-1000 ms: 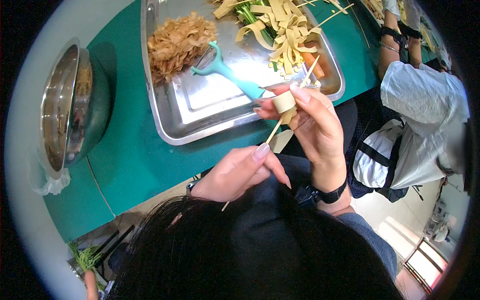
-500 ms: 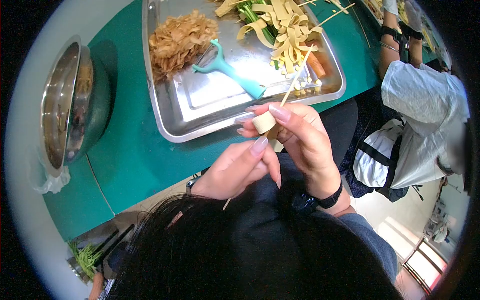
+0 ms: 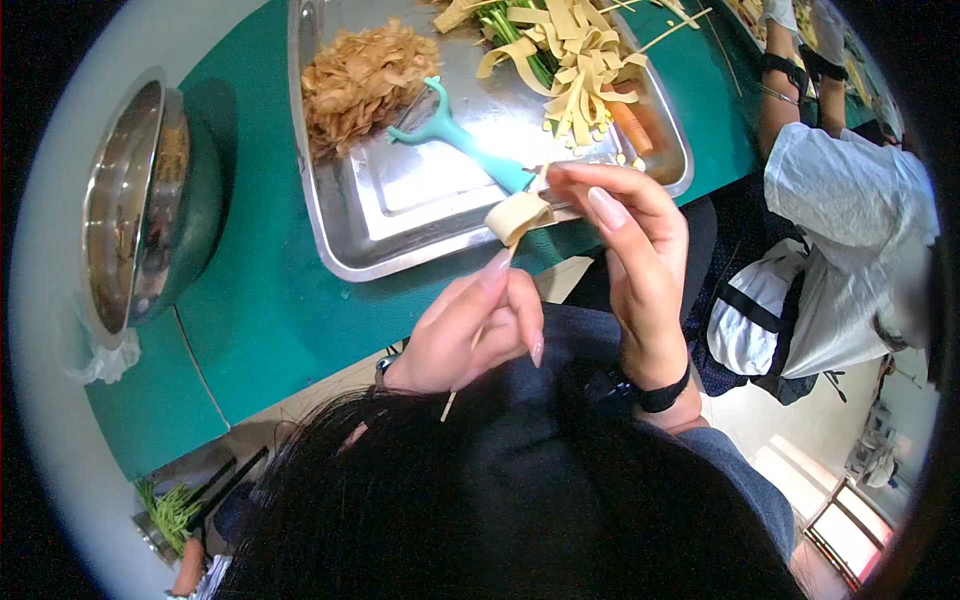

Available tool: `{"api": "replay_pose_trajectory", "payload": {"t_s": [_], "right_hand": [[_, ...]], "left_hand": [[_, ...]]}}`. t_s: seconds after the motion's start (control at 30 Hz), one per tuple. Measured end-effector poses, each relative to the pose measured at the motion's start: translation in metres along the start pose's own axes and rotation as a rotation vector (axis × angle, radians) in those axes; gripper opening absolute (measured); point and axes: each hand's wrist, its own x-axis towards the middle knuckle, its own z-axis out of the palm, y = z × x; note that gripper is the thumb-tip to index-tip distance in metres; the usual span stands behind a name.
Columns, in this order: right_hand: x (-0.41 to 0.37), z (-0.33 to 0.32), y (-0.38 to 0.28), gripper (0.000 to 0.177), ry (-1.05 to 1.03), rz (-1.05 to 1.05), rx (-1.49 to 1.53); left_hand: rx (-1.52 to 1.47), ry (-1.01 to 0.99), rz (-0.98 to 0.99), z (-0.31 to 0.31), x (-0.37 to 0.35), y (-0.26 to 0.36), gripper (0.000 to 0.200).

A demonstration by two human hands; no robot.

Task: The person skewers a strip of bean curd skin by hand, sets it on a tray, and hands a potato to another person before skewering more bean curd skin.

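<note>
My left hand (image 3: 470, 330) pinches a thin bamboo skewer (image 3: 478, 340), whose lower end sticks out below the palm. My right hand (image 3: 630, 250) holds a small roll of pale tofu skin (image 3: 517, 213) at the skewer's upper end, thumb and fingers around it. Both hands hover over the near edge of the steel tray (image 3: 350, 230). In the tray lie a teal peeler (image 3: 455, 133), a heap of brown shreds (image 3: 365, 80), pale tofu-skin strips (image 3: 575, 55) with green stalks, and a carrot piece (image 3: 632, 127).
A steel bowl (image 3: 135, 205) stands on the green table (image 3: 250, 320) at the left. Another person in a white sleeve (image 3: 840, 190) sits at the right. Loose skewers (image 3: 680, 25) lie past the tray. Greens (image 3: 170, 510) show below the table.
The right hand lifted and turned the roll toward the tray edge. The skewer's top end, earlier sticking out well above the roll, no longer shows there. The left hand slid up the skewer.
</note>
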Motion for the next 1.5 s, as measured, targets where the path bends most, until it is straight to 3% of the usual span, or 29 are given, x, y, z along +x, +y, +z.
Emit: {"api": "replay_pose_trajectory", "payload": {"t_s": [0.1, 0.17, 0.27, 0.47, 0.7, 0.8, 1.07, 1.37, 1.5], "right_hand": [[-0.002, -0.005, 0.000, 0.007, 0.039, -0.282, -0.301], [-0.001, -0.005, 0.000, 0.006, -0.006, -0.369, -0.478], [-0.002, 0.006, -0.005, 0.009, -0.029, -0.228, -0.556], [-0.005, 0.005, -0.002, 0.014, -0.008, -0.152, -0.429], [-0.003, 0.002, -0.010, 0.011, -0.071, -0.247, -0.534], [-0.005, 0.004, -0.008, 0.011, -0.070, -0.244, -0.518], [-0.008, 0.007, -0.009, 0.012, -0.070, -0.225, -0.532], [-0.007, 0.004, -0.003, 0.015, -0.204, -0.415, -0.554], [-0.010, 0.005, -0.008, 0.016, -0.158, -0.243, -0.558]], "left_hand": [[-0.053, 0.040, 0.039, 0.000, 0.000, -0.002, 0.053], [-0.092, -0.018, 0.087, 0.000, 0.002, -0.004, 0.052], [-0.061, -0.041, 0.080, 0.003, 0.001, -0.003, 0.052], [0.045, 0.006, -0.001, 0.010, -0.001, 0.000, 0.055], [0.109, 0.001, 0.051, 0.013, 0.003, -0.005, 0.055], [0.050, -0.046, -0.021, 0.011, 0.001, 0.000, 0.056], [0.022, -0.051, 0.031, 0.013, 0.002, 0.000, 0.055], [-0.023, -0.085, 0.057, 0.010, 0.003, -0.001, 0.054], [0.071, -0.030, 0.019, 0.012, 0.004, 0.003, 0.054]]}}
